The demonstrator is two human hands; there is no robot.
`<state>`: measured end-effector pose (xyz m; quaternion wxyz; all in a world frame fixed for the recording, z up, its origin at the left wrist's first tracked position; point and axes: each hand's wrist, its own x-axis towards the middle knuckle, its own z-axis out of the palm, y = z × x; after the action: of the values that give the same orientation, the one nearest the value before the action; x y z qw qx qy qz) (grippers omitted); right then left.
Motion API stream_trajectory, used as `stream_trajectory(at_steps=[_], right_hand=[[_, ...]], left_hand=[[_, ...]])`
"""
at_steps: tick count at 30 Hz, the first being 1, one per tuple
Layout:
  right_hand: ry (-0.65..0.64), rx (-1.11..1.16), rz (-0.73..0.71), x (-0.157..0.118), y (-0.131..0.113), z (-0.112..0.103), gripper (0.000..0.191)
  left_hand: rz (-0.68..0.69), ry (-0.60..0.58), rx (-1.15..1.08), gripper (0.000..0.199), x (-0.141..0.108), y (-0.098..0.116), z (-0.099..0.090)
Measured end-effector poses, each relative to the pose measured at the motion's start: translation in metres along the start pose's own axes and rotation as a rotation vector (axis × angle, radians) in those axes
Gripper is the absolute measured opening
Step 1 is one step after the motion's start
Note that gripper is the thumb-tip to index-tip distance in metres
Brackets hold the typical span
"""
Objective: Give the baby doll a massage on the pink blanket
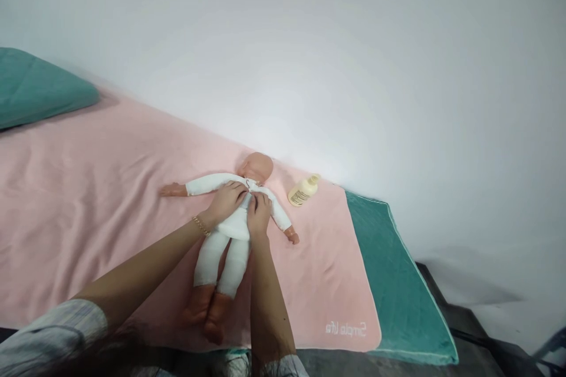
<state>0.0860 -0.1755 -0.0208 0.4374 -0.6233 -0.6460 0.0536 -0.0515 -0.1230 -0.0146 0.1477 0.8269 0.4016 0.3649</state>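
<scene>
A baby doll [234, 227] with a white cloth body and bare plastic head, hands and feet lies stretched out on a pink blanket, arms spread, head toward the wall. My left hand [229, 201] rests on the left of its upper torso, fingers laid over the cloth. On the other side, my right hand [259, 212] lies along the torso with its fingers toward the doll's neck. Both hands look open and flat, touching the doll without gripping it. Part of the torso is hidden beneath them. To the right of the doll's head, a pale yellow bottle [303, 190] stands apart from my hands.
The pink blanket [327, 271] carries white lettering near its front right corner. A green sheet [384, 259] shows beyond its right edge. At the far left lies a green pillow [39, 88]. A white wall [309, 59] rises behind the bed.
</scene>
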Motion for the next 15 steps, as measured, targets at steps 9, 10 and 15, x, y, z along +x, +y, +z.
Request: stream_trajectory(at_steps=[9,10,15], right_hand=[[-0.041,-0.032,-0.006,0.0028,0.0033,0.0023,0.033],[-0.050,-0.036,-0.003,0.0036,0.0035,0.0022,0.032],[-0.071,-0.051,0.008,0.0055,0.0037,0.0020,0.033]], left_hand=[[-0.020,-0.018,0.050,0.031,-0.0023,0.0005,0.0021],[-0.019,-0.028,0.056,0.031,-0.0016,0.0006,0.0016],[-0.002,-0.071,0.088,0.031,-0.0006,0.0016,0.0002]])
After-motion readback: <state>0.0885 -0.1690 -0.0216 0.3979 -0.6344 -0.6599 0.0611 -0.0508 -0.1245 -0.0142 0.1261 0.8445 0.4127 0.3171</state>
